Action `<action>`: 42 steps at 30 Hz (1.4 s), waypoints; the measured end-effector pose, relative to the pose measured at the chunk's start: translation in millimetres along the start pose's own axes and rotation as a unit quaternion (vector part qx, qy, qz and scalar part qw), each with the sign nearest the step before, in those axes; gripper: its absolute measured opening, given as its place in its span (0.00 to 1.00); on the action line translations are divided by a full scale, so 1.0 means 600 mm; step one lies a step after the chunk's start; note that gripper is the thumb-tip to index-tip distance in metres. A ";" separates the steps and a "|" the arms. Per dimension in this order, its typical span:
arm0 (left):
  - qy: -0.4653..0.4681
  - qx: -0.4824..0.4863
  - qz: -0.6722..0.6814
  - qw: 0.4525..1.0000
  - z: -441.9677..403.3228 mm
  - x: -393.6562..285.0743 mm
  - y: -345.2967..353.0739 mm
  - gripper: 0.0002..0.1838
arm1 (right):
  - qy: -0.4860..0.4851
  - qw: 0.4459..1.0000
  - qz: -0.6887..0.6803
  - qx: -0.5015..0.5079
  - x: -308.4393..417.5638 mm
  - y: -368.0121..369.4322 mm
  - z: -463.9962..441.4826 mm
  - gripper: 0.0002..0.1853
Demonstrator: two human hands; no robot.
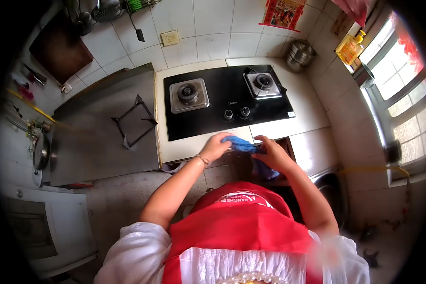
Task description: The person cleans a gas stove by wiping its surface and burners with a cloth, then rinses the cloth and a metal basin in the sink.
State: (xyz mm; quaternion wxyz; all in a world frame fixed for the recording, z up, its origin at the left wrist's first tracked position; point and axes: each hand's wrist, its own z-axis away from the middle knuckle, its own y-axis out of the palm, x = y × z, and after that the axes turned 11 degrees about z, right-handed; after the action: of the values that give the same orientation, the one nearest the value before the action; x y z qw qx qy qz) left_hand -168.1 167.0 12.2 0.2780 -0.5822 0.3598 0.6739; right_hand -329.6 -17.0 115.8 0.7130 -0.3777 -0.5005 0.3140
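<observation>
A crumpled blue cloth (240,144) is stretched between my two hands, just in front of the counter's front edge. My left hand (215,147) is closed on its left end, with a bracelet at the wrist. At the other end, my right hand (275,155) grips the cloth between thumb and fingers, the index finger lifted. Below my right hand hangs a darker bluish-purple piece (264,169); whether it belongs to the same cloth I cannot tell. Beyond my hands lies the black gas stove (213,106) with two control knobs. Its left burner (188,93) has no pot support on it.
A black pot support (136,122) lies on the metal surface (87,146) left of the stove. Stacked metal bowls (300,55) stand in the back right corner. A yellow bottle (350,47) is by the window. Utensils (107,10) hang on the tiled wall.
</observation>
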 end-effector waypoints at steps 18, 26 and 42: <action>-0.077 -0.235 0.418 0.874 0.021 -0.002 -0.218 0.19 | -0.044 0.983 -0.153 -0.089 -0.067 0.026 -0.188 0.13; 0.031 -0.183 0.274 0.944 -0.252 -0.191 -0.207 0.32 | -0.147 0.931 0.081 -0.323 -0.044 -0.144 -0.282 0.16; -0.120 -0.335 -0.585 0.729 -0.160 0.257 -0.253 0.28 | -0.013 0.967 0.216 -0.135 -0.209 0.209 -0.747 0.40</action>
State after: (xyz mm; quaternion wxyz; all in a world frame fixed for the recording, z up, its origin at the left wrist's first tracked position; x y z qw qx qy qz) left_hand -17.4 171.4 -170.1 0.4452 -0.6471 -0.3374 0.5190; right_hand 49.8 -155.8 -146.8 0.5641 -0.5657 -0.4537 0.3949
